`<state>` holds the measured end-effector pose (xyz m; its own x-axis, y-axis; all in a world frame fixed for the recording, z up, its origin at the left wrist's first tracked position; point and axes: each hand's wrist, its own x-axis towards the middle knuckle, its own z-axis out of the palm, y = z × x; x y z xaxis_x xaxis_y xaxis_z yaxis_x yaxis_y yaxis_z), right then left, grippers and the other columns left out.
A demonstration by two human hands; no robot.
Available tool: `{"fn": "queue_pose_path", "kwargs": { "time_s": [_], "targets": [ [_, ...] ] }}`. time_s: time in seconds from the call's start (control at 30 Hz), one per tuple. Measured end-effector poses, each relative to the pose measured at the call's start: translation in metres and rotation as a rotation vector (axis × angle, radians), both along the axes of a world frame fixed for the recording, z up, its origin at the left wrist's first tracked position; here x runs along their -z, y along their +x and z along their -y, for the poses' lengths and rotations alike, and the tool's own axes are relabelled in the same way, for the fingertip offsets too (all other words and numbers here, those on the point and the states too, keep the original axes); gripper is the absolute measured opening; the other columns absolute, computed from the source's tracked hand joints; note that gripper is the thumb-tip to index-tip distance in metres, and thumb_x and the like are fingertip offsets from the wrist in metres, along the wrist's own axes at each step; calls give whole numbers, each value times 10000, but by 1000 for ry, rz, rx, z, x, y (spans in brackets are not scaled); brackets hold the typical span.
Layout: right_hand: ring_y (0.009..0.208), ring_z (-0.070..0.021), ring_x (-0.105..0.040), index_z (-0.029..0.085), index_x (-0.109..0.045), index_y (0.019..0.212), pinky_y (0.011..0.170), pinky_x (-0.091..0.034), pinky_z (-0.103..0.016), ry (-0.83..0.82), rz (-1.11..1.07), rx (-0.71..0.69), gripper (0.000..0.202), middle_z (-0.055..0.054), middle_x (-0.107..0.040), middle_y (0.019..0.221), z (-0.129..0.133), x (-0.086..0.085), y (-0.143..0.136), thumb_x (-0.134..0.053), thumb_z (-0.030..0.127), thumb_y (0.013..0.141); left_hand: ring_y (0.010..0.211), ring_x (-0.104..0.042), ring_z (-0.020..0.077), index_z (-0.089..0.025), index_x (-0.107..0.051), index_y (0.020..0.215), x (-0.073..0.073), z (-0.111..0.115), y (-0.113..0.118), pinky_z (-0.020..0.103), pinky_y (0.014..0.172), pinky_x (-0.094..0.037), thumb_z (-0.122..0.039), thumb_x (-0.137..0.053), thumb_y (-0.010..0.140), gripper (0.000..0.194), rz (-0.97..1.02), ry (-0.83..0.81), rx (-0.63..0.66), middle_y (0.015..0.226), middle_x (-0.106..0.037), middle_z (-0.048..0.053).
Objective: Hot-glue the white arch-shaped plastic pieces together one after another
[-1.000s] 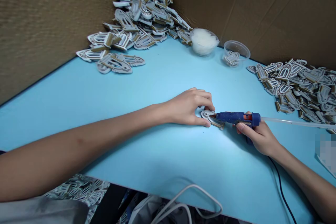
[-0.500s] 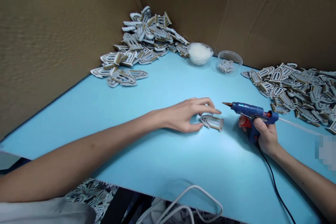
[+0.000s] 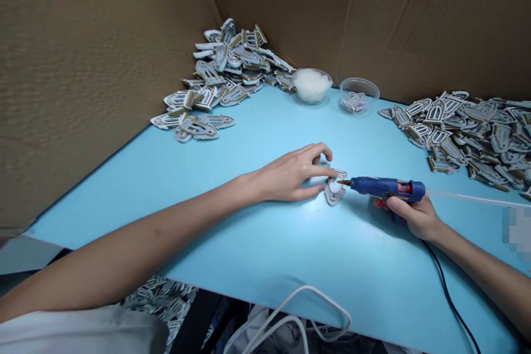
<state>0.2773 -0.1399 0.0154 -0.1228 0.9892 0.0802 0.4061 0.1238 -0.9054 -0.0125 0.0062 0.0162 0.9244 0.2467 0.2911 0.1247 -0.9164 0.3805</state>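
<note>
A small white arched window-shaped piece [image 3: 334, 198] lies on the blue tabletop, its rounded end toward me. My left hand [image 3: 296, 173] holds it at its left side and far end, with forefinger and thumb touching it. In my right hand [image 3: 418, 215] is a blue hot glue gun [image 3: 377, 186], gripped with the fingers around its handle near the red trigger. The gun's copper-coloured nozzle tip is at the piece, over its right side; whether it touches cannot be seen. A clear glue stick [image 3: 468, 197] sticks out of the gun's back.
Piles of similar arched pieces lie at the back left [image 3: 232, 61] and at the right [image 3: 481, 133]. A tub of whitish material [image 3: 312, 87] and a clear tub [image 3: 360, 87] with a few pieces stand at the back. Cardboard walls [image 3: 282, 5] enclose the table; a black cord [image 3: 446, 282] trails from the gun.
The arched piece has turned, its rounded end swinging from left to toward me, and my left fingers have come onto it. My right hand has brought the glue gun left and down to it.
</note>
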Motion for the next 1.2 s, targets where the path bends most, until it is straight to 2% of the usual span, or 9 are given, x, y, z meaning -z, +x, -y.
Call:
{"fn": "queue_pose_path", "kwargs": {
  "time_s": [0.07,0.13,0.2,0.27,0.4,0.83,1.03,1.2],
  "targets": [
    [632,-206,-635,203,-792,836,582,-507,-324,16,53,-72,563,-67,-733,747,1,-3,-1,-618,725,951,969,-623,229,-179,-723,1214,0,1,0,397,918,-556,-320,-616,987,288,17,-38,-19,1341,-567,165],
    [642,-204,-628,211,-770,815,602,-498,-326,35,105,-96,528,-62,-720,757,0,-6,-4,-608,688,974,1015,-643,239,-173,-689,1280,1,2,0,398,935,-556,-264,-593,976,332,19,-66,-25,1389,-561,176],
    [632,-197,-600,212,-746,773,595,-474,-323,38,177,-72,510,-55,-697,738,-2,-9,-7,-617,662,977,1112,-647,256,-185,-656,1351,2,2,1,401,989,-542,-191,-547,969,397,1,-83,-11,1373,-594,166],
    [615,-186,-558,209,-729,736,586,-449,-320,28,249,-38,508,-41,-660,695,-5,-11,-11,-616,639,982,1158,-647,263,-189,-672,1323,3,2,3,398,1021,-526,-183,-542,975,371,-7,-112,5,1296,-647,147],
    [581,-158,-486,197,-712,705,569,-405,-304,-11,329,-14,526,-4,-571,621,-9,-13,-17,-571,602,1009,1097,-675,249,-174,-705,1226,4,1,5,365,977,-526,-243,-586,982,280,18,-211,0,1197,-691,130],
    [602,-167,-511,209,-676,738,606,-421,-307,-23,362,-46,410,7,-561,622,-11,-19,-25,-555,494,1007,1069,-670,250,-168,-690,1181,5,1,7,363,949,-499,-266,-611,959,255,21,-243,-26,1173,-695,124],
    [602,-160,-479,228,-543,653,591,-388,-303,-22,372,-46,419,15,-511,606,-10,-20,-27,-543,464,1000,1049,-668,246,-162,-670,1154,8,0,8,358,929,-494,-278,-624,953,237,42,-244,-17,1153,-695,116],
    [599,-160,-469,230,-528,653,580,-361,-302,-36,381,-28,417,19,-481,601,-9,-19,-26,-542,466,997,1041,-668,249,-150,-671,1148,8,0,8,359,919,-495,-274,-623,952,237,50,-240,-9,1145,-691,117]
  ]
}}
